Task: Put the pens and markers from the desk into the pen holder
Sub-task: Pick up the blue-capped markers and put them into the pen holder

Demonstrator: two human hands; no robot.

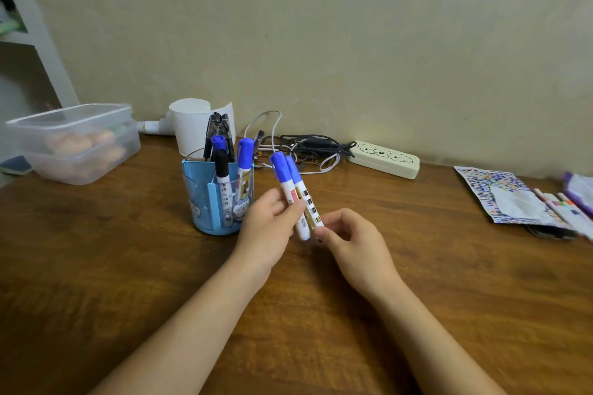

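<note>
Your translucent blue plastic pen holder [210, 202], printed with white cartoon figures, stands on the brown wooden desk [128, 266] just left of your hands. It already holds a black-capped white marker [223, 179] with dark print too small to read, a blue-capped white marker [244, 163] in the right-hand compartment, another blue cap [218, 142] behind, and a dark clip-like item [218, 128] at the back. To the far left sits a clear lidded plastic box [73, 143] with orange shapes inside, blurred.

Your left hand [268, 228] pinches two blue-capped white markers [293, 192] side by side around their middles, fingers curled and pressed against the barrels, caps tilted up and toward the holder's rim. The markers are off the desk, just right of the holder and not yet in it. Their labels show small coloured squares and a barcode-like strip; no words are legible. Your right hand [349, 240] has its fingers loosely curled, thumb and fingertips touching the lower end of the rightmost marker.

A cream rectangular case [383, 159] with doodled cloud-like faces lies by the wall. More pens [564, 212] lie at the desk's right edge.
</note>
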